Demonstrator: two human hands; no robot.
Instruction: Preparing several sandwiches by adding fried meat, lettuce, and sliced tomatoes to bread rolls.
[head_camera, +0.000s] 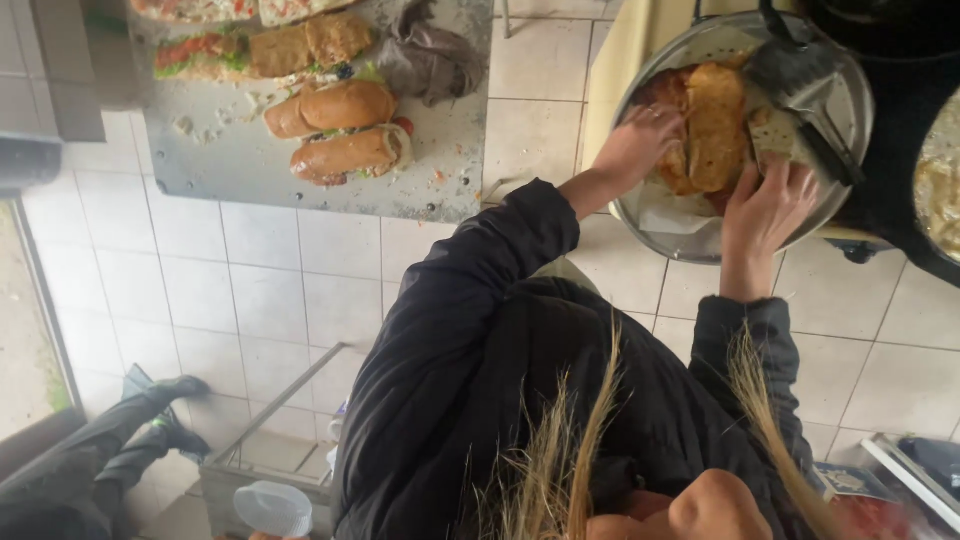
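Both hands (700, 170) reach fried cutlets (712, 125) (metal bowl (650, 215)).

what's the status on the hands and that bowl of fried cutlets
Left hand and right hand both on fried cutlets in metal bowl. Grip unclear. Black tongs lie across the bowl, beside right hand.

View: one head camera, no second view to share with.
Facing: steeply down past a black padded jacket (520, 380) onto the white tiled floor (250, 290).
Landmark: round silver metal bowl of fried cutlets (660, 215), upper right of frame, near.
Nearness: close to the bowl; the grey metal surface with filled rolls (440, 150) lies left of the bowl, farther off.
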